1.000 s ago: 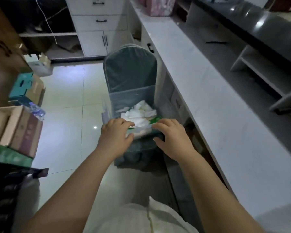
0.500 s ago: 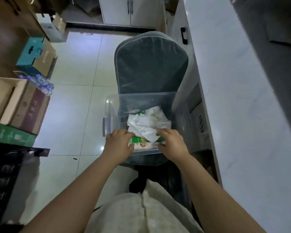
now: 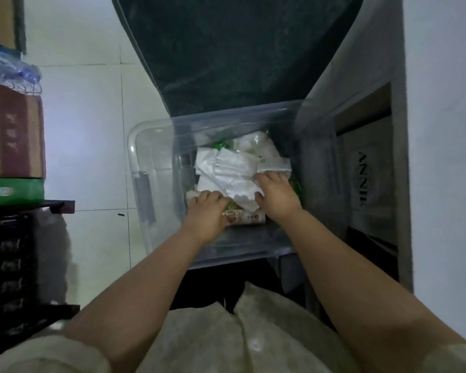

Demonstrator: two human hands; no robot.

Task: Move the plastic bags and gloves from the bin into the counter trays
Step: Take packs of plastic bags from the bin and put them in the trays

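Note:
A clear plastic bin (image 3: 143, 168) sits on a dark chair seat in front of me. Inside lies a crumpled pile of white plastic bags (image 3: 234, 165) with bits of green print, and a printed packet (image 3: 246, 218) pokes out at the near edge. Both my hands are down in the bin. My left hand (image 3: 207, 211) curls its fingers into the pile's near left edge, above the packet. My right hand (image 3: 276, 195) presses on the pile's right side, thumb and fingers pinching white plastic. No gloves or counter trays can be made out.
The dark chair back (image 3: 234, 49) rises behind the bin. The white counter (image 3: 441, 130) runs along the right, with an open cabinet nook (image 3: 366, 168) below it. Cardboard boxes (image 3: 14, 130) and a dark rack (image 3: 14, 265) stand at the left on the tiled floor (image 3: 92, 117).
My head has tilted down and closer to the bin. Both hands have gone from the bin's near rim down into it and onto the pile of bags.

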